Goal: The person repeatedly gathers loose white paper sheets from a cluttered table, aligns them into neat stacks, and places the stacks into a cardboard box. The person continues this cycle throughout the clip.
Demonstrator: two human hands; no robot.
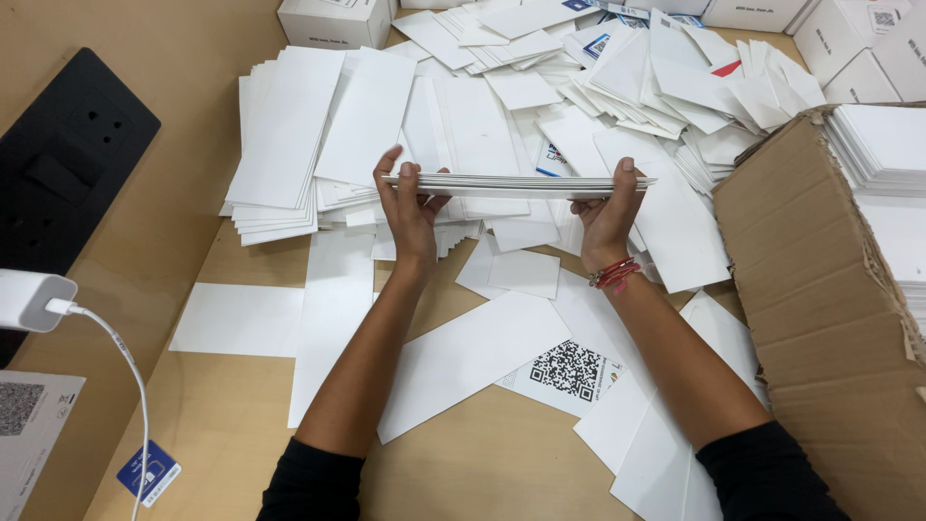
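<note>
Loose white cards [463, 357] litter the table [241, 425] below. Left hand [410, 207] and right hand [606, 214] clamp a card stack [516, 183] endwise, fingers closed over its edges, keeping it level and squared.

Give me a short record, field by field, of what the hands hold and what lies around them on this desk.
left hand: grips the left end of a flat stack of white paper cards
right hand: grips the stack's right end
stack: held level, edge-on, above the desk
wooden desk: strewn with loose white cards
brown cardboard box: at right, white sheets piled inside
white charger: at left, cable attached
wrist: red thread band on the right one
</note>
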